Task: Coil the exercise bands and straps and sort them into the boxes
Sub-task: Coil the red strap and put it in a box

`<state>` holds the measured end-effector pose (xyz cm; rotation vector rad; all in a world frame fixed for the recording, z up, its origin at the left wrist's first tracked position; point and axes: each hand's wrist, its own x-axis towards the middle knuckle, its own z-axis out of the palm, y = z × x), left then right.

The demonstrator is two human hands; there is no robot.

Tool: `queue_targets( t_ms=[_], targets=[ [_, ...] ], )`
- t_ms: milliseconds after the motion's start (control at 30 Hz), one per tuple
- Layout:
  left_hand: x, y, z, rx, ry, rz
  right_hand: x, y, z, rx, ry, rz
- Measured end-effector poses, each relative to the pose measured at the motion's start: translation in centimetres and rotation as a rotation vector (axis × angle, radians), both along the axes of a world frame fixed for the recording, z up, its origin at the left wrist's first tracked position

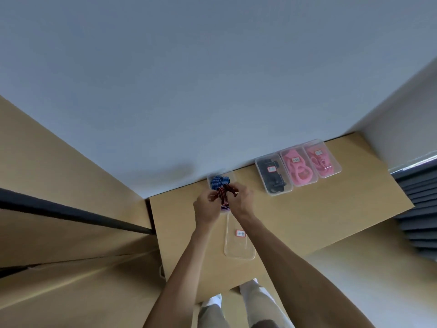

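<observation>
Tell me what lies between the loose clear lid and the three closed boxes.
Head view: only bare tabletop between clear lid and closed boxes.

Dim, soft daylight; faint shadows; slight blur; strong edge distortion (wide-angle).

We cannot read any text here. We see small white labels with a red border on four things: the clear lid [239,242] lying flat on the table, the box with black straps [274,174], the middle box with pink bands [298,167] and the right box with pink bands [322,159]. The marks on each label are too small and blurred to tell.
</observation>
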<state>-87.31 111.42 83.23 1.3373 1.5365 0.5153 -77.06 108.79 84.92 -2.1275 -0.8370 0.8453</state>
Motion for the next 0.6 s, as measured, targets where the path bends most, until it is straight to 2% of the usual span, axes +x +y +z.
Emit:
queue_targets(
  t_ms=[300, 433, 600],
  targets=[
    [3.3, 3.9, -5.9, 0.106, 0.151, -0.038, 2.4, 4.7, -7.3, -0.086, -0.033, 0.028],
    [3.5, 4.6, -7.3, 0.201, 0.288, -0.120, 2.6, 4.7, -9.4, -0.085, -0.246, 0.110],
    [4.0, 5.1, -6.6, 0.227, 0.219, -0.130, 3.5, 4.3, -8.6, -0.046, -0.353, 0.189]
  ],
)
